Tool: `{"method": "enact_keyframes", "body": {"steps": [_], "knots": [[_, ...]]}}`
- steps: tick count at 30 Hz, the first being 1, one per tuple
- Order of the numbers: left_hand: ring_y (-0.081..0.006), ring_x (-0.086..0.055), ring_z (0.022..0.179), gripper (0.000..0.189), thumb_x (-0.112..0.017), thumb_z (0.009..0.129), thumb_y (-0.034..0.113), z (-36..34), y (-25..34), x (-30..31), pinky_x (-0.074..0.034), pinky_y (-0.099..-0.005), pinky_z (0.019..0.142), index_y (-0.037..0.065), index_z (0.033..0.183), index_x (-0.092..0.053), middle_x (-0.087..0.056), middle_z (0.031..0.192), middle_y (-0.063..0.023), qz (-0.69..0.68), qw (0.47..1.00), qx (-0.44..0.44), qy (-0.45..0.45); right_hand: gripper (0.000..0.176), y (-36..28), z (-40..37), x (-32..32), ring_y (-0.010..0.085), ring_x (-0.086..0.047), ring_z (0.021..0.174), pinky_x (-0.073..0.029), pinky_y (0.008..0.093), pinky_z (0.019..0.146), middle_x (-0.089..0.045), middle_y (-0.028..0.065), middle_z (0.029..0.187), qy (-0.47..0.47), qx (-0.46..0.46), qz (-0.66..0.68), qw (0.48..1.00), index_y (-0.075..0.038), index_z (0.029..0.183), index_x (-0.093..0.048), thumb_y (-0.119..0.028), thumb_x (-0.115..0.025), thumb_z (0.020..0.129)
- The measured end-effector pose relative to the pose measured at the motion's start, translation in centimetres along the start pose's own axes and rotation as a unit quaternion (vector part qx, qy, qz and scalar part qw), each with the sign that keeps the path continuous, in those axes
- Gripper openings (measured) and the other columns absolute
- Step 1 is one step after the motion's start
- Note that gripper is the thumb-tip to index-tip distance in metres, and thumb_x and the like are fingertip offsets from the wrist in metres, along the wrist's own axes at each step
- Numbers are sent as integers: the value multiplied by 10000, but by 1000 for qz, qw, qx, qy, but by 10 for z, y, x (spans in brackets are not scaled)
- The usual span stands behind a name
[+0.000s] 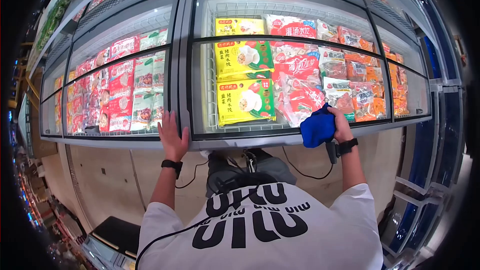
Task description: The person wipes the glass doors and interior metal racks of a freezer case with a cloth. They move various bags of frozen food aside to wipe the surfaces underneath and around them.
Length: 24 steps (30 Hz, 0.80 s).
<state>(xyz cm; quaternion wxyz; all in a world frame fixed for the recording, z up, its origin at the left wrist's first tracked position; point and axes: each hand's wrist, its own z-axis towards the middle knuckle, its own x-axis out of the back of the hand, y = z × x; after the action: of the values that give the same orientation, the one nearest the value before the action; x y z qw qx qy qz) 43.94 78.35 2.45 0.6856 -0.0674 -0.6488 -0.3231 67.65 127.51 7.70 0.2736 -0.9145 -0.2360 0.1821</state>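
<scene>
My right hand (342,126) grips a bunched blue cloth (318,127) at the front edge of a chest freezer (235,141). The cloth overlaps the lower edge of the glass lid (200,90). Further left, my left hand (173,137) rests with its fingers stretched out on the grey frame between two lids. Under the glass lie yellow-green dumpling bags (246,101), red-and-white bags (300,95) and orange bags (362,100). Dark bands sit on both wrists.
Pink-red bags (121,85) and green-white bags (145,90) fill the freezer section on the left. Black cables (310,177) hang near my body. Blue-panelled units (419,135) stand to the right, and a dark-topped box (116,235) stands at lower left.
</scene>
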Motion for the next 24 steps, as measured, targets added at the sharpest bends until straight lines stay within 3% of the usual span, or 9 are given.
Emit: {"method": "enact_keyframes", "body": {"steps": [4,8,14,18,22,24], "knots": [[-365,-280,1411,688,-587,858,249,3,4,1,-125,-529,1161,10,1449,-326,-347,1490,-212,-36,999,32,-2,278,-18,9,-4,270,-685,891,-568,388,818,-681,166,1000,-29,-20,19,999,-6,1114,-575,-213,-490,950],[-352,-283,1411,693,-593,846,236,3,5,0,-126,-511,1168,7,1446,-331,-359,1484,-201,-24,999,36,-1,279,-47,36,-28,276,-675,924,-556,400,845,-673,157,1029,-15,18,-4,1000,-17,1105,-581,-232,-500,946],[-372,-343,1374,652,-610,818,217,6,11,5,-180,-514,1154,12,1402,-405,-430,1433,-202,-20,999,38,27,282,-115,128,-49,297,-665,916,-538,440,866,-678,151,1012,-101,1,-27,995,-27,1064,-594,-266,-542,924],[-367,-362,1361,656,-621,787,214,9,9,6,-193,-512,1149,11,1382,-432,-424,1441,-201,-14,999,43,28,196,-154,167,-80,264,-658,803,-550,418,784,-680,110,895,-49,32,-20,998,-63,958,-610,-242,-556,901],[-385,-378,1340,651,-625,778,233,8,5,6,-198,-514,1145,2,1361,-447,-423,1437,-207,-25,999,43,12,180,-186,203,-102,266,-652,764,-547,417,763,-670,102,836,-37,18,-60,997,-71,903,-606,-237,-545,875],[-393,-383,1332,632,-626,779,228,7,3,4,-199,-516,1143,-8,1341,-458,-422,1433,-216,-30,999,30,15,199,-185,184,-126,260,-650,804,-538,423,786,-664,98,858,-23,61,-84,994,-76,918,-596,-265,-536,904]]}}
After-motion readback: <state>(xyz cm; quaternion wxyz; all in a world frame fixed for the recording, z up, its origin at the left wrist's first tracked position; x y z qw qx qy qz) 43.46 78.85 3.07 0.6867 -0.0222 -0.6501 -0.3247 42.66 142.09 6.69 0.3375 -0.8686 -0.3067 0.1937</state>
